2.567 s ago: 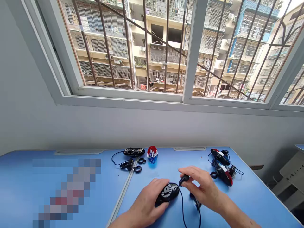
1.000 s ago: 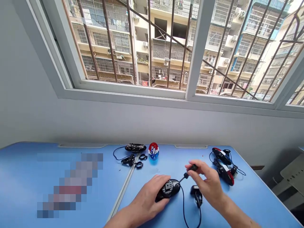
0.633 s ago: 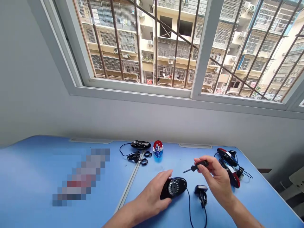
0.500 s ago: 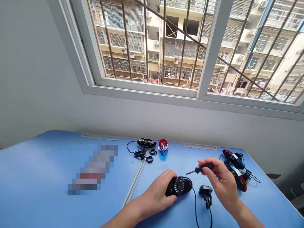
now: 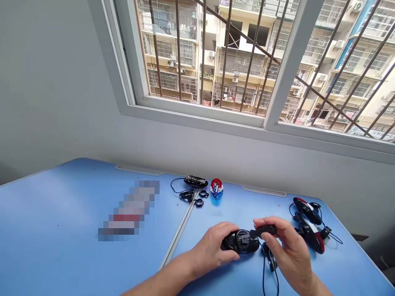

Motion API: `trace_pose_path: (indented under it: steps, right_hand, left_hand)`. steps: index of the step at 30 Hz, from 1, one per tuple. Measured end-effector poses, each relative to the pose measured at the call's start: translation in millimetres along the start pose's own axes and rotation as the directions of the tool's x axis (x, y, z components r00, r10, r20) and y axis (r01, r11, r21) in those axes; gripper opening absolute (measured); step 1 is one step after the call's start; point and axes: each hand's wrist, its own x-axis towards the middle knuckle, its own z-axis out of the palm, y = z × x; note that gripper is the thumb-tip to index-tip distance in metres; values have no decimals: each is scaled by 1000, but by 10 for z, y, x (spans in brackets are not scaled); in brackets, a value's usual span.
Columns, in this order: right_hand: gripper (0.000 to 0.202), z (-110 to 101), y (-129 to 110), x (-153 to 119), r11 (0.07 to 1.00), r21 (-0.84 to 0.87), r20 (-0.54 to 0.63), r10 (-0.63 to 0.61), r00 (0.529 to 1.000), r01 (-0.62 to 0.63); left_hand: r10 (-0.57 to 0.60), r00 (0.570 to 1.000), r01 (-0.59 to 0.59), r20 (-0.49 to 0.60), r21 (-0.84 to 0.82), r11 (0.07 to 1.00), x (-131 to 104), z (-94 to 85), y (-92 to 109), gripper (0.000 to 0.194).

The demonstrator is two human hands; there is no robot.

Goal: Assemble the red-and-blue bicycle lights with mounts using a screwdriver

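Note:
My left hand (image 5: 216, 246) grips a black oval bicycle horn (image 5: 231, 243) by its left end, thumb in front and fingers behind. The horn has a round middle part, and a thin black cord runs from its right end. Between the thumb and fingers of my right hand (image 5: 288, 246) is a small black-handled screwdriver (image 5: 266, 231), held nearly level. Its tip reaches the horn's round part; exact contact is too small to make out. Just below the screwdriver, a black clip-like switch (image 5: 270, 258) on the cord lies partly behind my right hand.
At the back lie a black patterned horn (image 5: 196, 181), a black clamp piece (image 5: 187, 195), ring clamps (image 5: 199, 202) and a red-and-blue oval container (image 5: 216, 188). Red, white and black horns (image 5: 311, 232) lie at right. A blurred-out item (image 5: 131, 211) is on the left of the blue table (image 5: 77, 197).
My right hand has brought the screwdriver left and down, onto the horn's round part. The horn in my left hand is tilted differently. The whole view has shifted slightly.

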Motion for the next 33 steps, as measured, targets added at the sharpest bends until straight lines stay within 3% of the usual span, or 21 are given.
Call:
trace_pose_path:
  steps: [4, 9, 14, 20, 26, 33]
  right_hand:
    - [21, 55, -54, 33, 999, -26, 18, -34, 999, 35]
    - [20, 121, -154, 135, 988, -92, 73, -117, 990, 123]
    - [21, 210, -154, 181, 973, -93, 177, -192, 965, 210]
    - [27, 266, -122, 174, 967, -115, 236, -197, 951, 229]
    - [24, 327, -190, 280, 936, -125, 310, -278, 909, 328]
    - [18, 352, -110, 269, 962, -87, 262, -227, 938, 257]
  left_hand:
    - [65, 998, -65, -5, 7, 998, -9, 17, -6, 38]
    - [50, 998, -52, -44, -35, 998, -21, 63, -50, 49]
    - [69, 996, -71, -48, -40, 997, -21, 60, -19, 27]
    - [105, 993, -108, -57, -40, 993, -8, 78, -45, 20]
    - [116, 992, -118, -55, -46, 992, 13, 122, -131, 14]
    - [105, 994, -106, -31, -36, 994, 7, 86, -97, 11]
